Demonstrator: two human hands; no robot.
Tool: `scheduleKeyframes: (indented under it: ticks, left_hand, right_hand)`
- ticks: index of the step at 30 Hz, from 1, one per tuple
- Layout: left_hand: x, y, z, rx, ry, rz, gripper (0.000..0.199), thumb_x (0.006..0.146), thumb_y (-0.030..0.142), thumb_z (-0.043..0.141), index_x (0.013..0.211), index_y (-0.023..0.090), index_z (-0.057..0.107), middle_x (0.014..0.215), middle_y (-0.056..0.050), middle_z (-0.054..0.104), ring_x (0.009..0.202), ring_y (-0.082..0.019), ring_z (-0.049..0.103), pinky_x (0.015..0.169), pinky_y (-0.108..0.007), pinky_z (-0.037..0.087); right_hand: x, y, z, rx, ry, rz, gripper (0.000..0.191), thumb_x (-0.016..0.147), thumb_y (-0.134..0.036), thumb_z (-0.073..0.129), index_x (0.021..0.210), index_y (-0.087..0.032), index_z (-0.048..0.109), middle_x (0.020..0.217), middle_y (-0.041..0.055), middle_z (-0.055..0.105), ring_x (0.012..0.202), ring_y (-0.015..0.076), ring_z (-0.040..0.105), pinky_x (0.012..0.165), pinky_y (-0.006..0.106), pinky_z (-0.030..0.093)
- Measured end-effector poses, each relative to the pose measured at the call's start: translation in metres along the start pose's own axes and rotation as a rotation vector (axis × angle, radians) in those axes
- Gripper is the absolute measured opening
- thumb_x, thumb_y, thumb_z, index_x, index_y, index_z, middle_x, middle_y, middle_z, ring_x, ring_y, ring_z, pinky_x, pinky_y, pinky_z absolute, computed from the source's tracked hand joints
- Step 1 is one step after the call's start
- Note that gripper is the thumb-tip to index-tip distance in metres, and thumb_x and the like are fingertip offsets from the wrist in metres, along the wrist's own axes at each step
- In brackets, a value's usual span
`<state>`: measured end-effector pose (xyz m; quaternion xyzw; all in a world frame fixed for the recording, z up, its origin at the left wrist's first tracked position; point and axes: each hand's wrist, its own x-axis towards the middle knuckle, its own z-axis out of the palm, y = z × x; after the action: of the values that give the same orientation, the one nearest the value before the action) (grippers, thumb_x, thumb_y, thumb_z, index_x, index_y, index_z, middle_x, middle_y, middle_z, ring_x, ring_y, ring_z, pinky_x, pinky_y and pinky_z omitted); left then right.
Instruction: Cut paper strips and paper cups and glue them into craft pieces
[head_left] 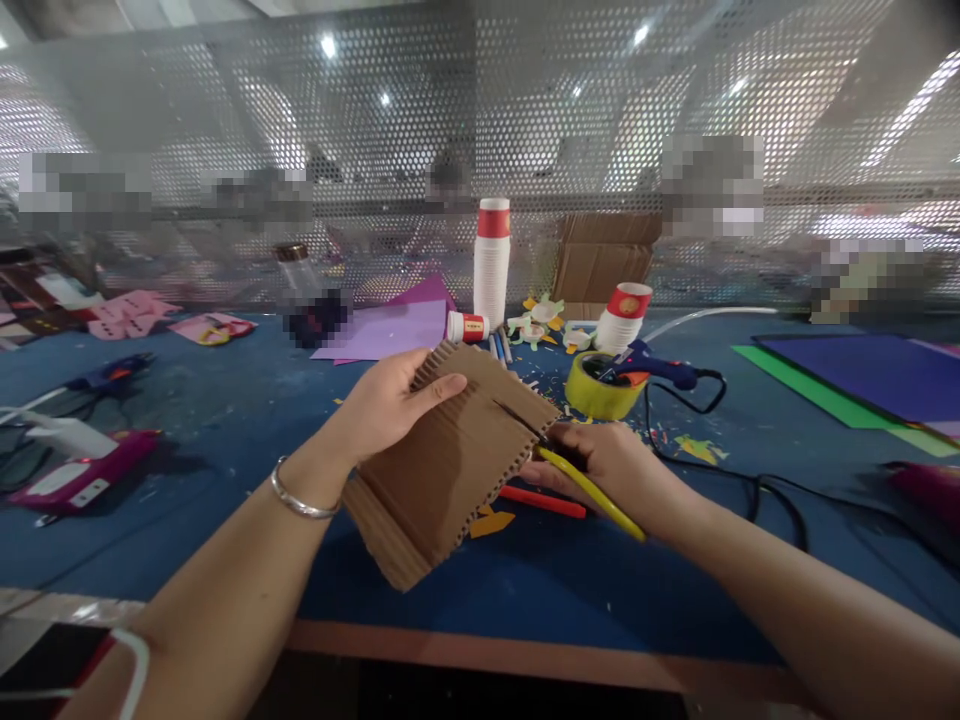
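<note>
A piece of brown corrugated cardboard (457, 450) is held up, tilted, above the blue table. My left hand (394, 405) grips its upper left edge, thumb on the face and fingers behind; a silver bangle is on that wrist. In my right hand (592, 465) is a pair of scissors (592, 492) with yellow handles. One dark blade lies over the cardboard's face near its right edge, so the sheet sits between the blades. The other blade is hidden. Under the cardboard lie a red-orange marker (544, 501) and an orange paper scrap (491, 522).
Behind stand a tall stack of paper cups (492, 265), a shorter stack (622, 318) and a cardboard box (607, 262). A glue gun (660, 365) rests on a yellow tape roll (600, 390), its black cable trailing right. Purple sheets (382, 328), blue sheets (862, 370) and a magenta power strip (86, 475) flank the hands.
</note>
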<state>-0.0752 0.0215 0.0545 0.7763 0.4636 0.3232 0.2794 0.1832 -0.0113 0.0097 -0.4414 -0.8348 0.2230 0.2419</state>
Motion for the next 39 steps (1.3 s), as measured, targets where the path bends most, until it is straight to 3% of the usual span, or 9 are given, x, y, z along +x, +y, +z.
scheduleKeyframes:
  ticks: [3, 7, 10, 15, 20, 24, 29, 35, 39]
  left_hand:
    - [0.001, -0.002, 0.002, -0.114, -0.051, -0.004, 0.04, 0.093, 0.053, 0.057, 0.11, 0.018, 0.066, 0.107, -0.007, 0.075, 0.094, -0.023, 0.069, 0.075, -0.03, 0.053]
    - [0.0, 0.0, 0.004, -0.047, -0.036, 0.082, 0.038, 0.095, 0.048, 0.055, 0.118, 0.019, 0.064, 0.115, -0.006, 0.072, 0.103, -0.024, 0.066, 0.086, -0.031, 0.051]
    - [-0.002, 0.004, 0.005, 0.009, -0.08, 0.13, 0.037, 0.097, 0.046, 0.052, 0.121, 0.019, 0.062, 0.118, -0.007, 0.07, 0.107, -0.024, 0.064, 0.092, -0.034, 0.049]
    - [-0.006, 0.007, 0.009, 0.073, -0.07, 0.16, 0.037, 0.098, 0.048, 0.05, 0.119, 0.019, 0.058, 0.119, -0.009, 0.068, 0.108, -0.026, 0.063, 0.096, -0.038, 0.048]
    - [-0.007, 0.009, 0.015, 0.098, -0.05, 0.138, 0.036, 0.098, 0.048, 0.049, 0.116, 0.019, 0.057, 0.114, -0.01, 0.067, 0.107, -0.027, 0.062, 0.096, -0.041, 0.047]
    - [-0.007, 0.01, 0.016, 0.09, -0.05, 0.139, 0.038, 0.098, 0.048, 0.05, 0.121, 0.019, 0.056, 0.118, -0.009, 0.066, 0.109, -0.026, 0.061, 0.096, -0.04, 0.045]
    - [-0.007, 0.01, 0.017, 0.065, -0.052, 0.138, 0.036, 0.098, 0.048, 0.05, 0.117, 0.018, 0.057, 0.116, -0.01, 0.067, 0.109, -0.026, 0.061, 0.097, -0.041, 0.046]
    - [-0.008, 0.008, 0.019, 0.061, -0.09, 0.166, 0.037, 0.097, 0.049, 0.051, 0.118, 0.019, 0.057, 0.118, -0.009, 0.067, 0.11, -0.026, 0.062, 0.096, -0.039, 0.047]
    - [-0.008, 0.007, 0.021, 0.087, -0.068, 0.17, 0.035, 0.096, 0.049, 0.052, 0.113, 0.018, 0.058, 0.112, -0.009, 0.068, 0.106, -0.027, 0.063, 0.094, -0.041, 0.049]
  right_hand:
    - [-0.002, -0.005, -0.005, 0.125, -0.048, -0.002, 0.031, 0.089, -0.047, 0.061, 0.092, -0.017, 0.071, 0.08, 0.0045, 0.073, 0.076, 0.0209, 0.066, 0.061, 0.025, 0.046]
    - [-0.002, -0.004, -0.005, 0.149, -0.057, -0.005, 0.014, 0.084, -0.03, 0.062, 0.08, -0.019, 0.069, 0.074, 0.0026, 0.072, 0.077, 0.0221, 0.068, 0.067, 0.028, 0.05]
    - [-0.001, 0.002, 0.0, 0.037, -0.032, 0.042, 0.016, 0.08, -0.025, 0.058, 0.069, -0.018, 0.067, 0.066, 0.0042, 0.071, 0.066, 0.0228, 0.068, 0.06, 0.029, 0.048]
    - [0.0, 0.013, 0.006, 0.012, 0.032, -0.006, 0.015, 0.075, -0.022, 0.058, 0.078, -0.018, 0.073, 0.074, 0.0066, 0.076, 0.07, 0.0258, 0.07, 0.059, 0.03, 0.048]
    - [-0.001, 0.025, 0.009, -0.038, 0.07, 0.035, 0.018, 0.071, -0.024, 0.064, 0.053, -0.02, 0.063, 0.051, 0.0045, 0.065, 0.054, 0.0223, 0.064, 0.048, 0.027, 0.042]
    - [-0.003, 0.029, 0.01, -0.041, 0.073, 0.053, 0.031, 0.071, -0.027, 0.064, 0.043, -0.021, 0.052, 0.039, 0.0023, 0.055, 0.042, 0.0173, 0.057, 0.041, 0.025, 0.035]
    - [-0.003, 0.029, 0.011, 0.017, -0.009, 0.129, 0.031, 0.073, -0.029, 0.061, 0.045, -0.022, 0.05, 0.034, -0.0001, 0.051, 0.031, 0.0152, 0.052, 0.034, 0.023, 0.034]
    - [0.001, 0.024, 0.009, -0.062, 0.083, 0.015, 0.011, 0.068, -0.02, 0.064, 0.057, -0.023, 0.062, 0.052, 0.0044, 0.066, 0.059, 0.026, 0.067, 0.049, 0.029, 0.046]
    - [-0.001, 0.017, 0.007, -0.091, 0.084, 0.038, 0.007, 0.067, -0.018, 0.061, 0.064, -0.021, 0.066, 0.059, 0.0047, 0.07, 0.061, 0.0248, 0.068, 0.053, 0.028, 0.049]
